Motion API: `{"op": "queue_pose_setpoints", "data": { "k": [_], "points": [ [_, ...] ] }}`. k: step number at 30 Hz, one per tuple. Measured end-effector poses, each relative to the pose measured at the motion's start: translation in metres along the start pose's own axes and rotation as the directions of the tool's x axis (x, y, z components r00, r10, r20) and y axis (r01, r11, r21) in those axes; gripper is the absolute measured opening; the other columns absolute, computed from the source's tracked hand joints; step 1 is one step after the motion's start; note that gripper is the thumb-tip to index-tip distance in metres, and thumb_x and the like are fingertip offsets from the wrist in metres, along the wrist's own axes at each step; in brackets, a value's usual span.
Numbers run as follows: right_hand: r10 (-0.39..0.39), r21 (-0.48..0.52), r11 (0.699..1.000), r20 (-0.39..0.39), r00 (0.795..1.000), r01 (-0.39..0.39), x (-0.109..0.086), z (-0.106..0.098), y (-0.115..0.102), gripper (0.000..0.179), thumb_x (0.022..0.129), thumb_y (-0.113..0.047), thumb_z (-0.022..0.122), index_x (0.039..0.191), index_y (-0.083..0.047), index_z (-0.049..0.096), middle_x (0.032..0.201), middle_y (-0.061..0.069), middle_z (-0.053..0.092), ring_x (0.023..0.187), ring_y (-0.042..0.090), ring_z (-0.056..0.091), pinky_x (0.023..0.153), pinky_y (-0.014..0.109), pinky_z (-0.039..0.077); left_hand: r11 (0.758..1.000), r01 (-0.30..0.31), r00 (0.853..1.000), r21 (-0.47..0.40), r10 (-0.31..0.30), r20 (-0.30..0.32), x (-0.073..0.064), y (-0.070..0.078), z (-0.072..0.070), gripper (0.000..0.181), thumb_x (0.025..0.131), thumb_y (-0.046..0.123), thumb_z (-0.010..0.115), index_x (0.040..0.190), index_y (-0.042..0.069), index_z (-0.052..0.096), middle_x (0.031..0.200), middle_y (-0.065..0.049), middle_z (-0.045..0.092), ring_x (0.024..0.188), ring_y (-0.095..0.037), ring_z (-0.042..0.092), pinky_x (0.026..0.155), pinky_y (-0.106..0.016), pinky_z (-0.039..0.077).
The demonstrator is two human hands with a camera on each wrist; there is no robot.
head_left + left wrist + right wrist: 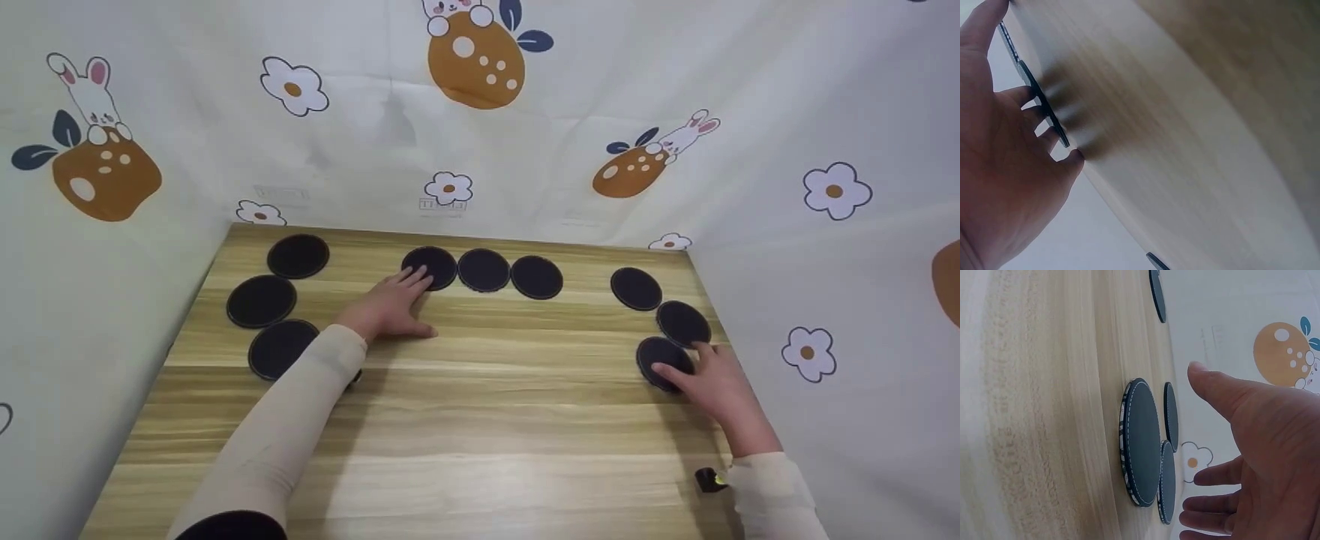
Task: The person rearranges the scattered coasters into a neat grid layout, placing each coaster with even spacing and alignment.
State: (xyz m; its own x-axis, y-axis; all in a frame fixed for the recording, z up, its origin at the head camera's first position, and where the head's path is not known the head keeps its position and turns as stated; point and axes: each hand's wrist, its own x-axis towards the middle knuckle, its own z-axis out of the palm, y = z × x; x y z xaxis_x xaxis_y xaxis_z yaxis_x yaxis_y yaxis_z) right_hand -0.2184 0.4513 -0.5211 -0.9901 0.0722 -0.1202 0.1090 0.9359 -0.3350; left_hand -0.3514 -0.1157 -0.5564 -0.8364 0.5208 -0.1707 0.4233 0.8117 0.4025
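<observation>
Beneath the loosely spread thumb of the right hand (716, 382), which grips nothing, lies the near disc (654, 354) of a group of three; the right wrist view shows thumb and disc apart. Just beyond that hand's fingers sits a second disc (682, 322), with a third disc (636, 289) farther off. Out to the left of the left hand (386, 306), three more discs (262, 301) form a bent line on the wooden table (480, 397), the closest partly behind the left forearm (289, 424). The left hand itself, fingers extended and pinching nothing, rests on the end disc (444, 262) of the far row; its middle disc (484, 270) and last disc (536, 277) lie to that hand's right, edge to edge or nearly so. Beyond both hands hangs a patterned cloth (345, 157). The step in hand looks like evening up the discs in threes; any further nudge probably calls for light, flat fingertips.
</observation>
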Motion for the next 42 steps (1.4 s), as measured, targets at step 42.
{"op": "queue_pose_setpoints", "data": {
  "k": [42],
  "points": [
    [0.06, 0.049, 0.997, -0.164, 0.985, -0.053, 0.011, 0.05, -0.009, 0.096, 0.091, -0.049, 0.087, 0.141, 0.026, 0.054, 0.143, 0.048, 0.044, 0.131, 0.064, 0.043, 0.105, 0.072, 0.046, 1.0, 0.009, 1.0, -0.004, -0.009, 0.009, 0.0, -0.002, 0.002, 0.112, 0.094, 0.062, 0.08, 0.175, 0.004, 0.028, 0.184, -0.018, 0.015, 0.169, -0.043, 0.011, 0.134, -0.064, 0.015]
  ]
}}
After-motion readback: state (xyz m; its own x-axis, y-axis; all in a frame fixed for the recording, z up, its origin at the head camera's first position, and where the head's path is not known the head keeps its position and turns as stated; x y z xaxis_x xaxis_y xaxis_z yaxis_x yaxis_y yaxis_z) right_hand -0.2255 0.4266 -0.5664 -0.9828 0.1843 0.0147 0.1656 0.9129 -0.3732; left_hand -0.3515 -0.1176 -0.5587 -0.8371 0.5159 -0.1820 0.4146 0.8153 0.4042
